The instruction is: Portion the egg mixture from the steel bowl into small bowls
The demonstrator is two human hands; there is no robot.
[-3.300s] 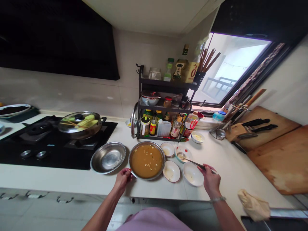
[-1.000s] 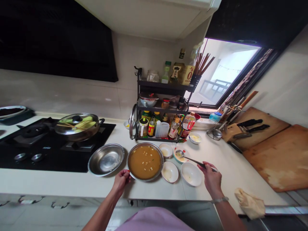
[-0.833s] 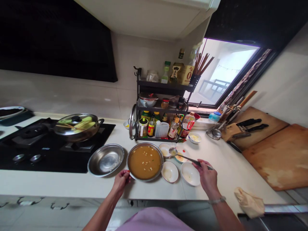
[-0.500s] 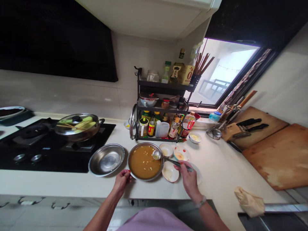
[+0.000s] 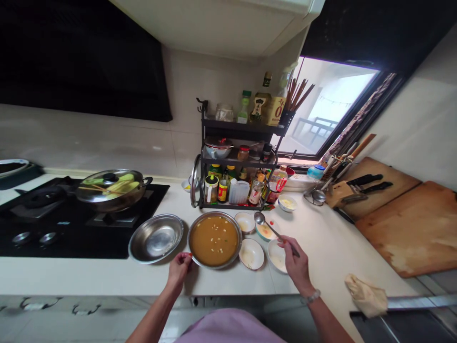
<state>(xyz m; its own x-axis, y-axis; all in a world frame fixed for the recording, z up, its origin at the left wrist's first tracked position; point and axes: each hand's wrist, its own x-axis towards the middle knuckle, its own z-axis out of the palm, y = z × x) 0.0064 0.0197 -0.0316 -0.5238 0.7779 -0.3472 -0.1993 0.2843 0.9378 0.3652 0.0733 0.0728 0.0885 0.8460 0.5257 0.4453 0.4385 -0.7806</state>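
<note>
A round metal basin [image 5: 214, 240] of brown liquid with pale bits floating in it stands on the counter. My left hand [image 5: 180, 267] pinches its rim at the lower left. In my right hand [image 5: 296, 264] is the handle of a metal ladle [image 5: 260, 218], its bowl held over the small bowls to the right of the basin. Below the ladle lies a bowl with red spots [image 5: 266, 232]. Around it are a small white bowl [image 5: 245, 222], another white bowl [image 5: 252, 254] with residue, and a third white bowl [image 5: 277, 256], partly behind my right hand.
An empty metal basin [image 5: 156, 238] sits left of the full one. A lidded pan [image 5: 112, 190] rests on the black stove [image 5: 71, 238]. Behind stands a rack [image 5: 243, 163] with bottles and jars. Knives in a block [image 5: 339, 194], cutting boards [image 5: 407, 228] and a cloth [image 5: 366, 295] are at right.
My right hand has moved right, carrying the ladle from over the brown liquid to above the small bowls. My left hand stays at the basin's rim.
</note>
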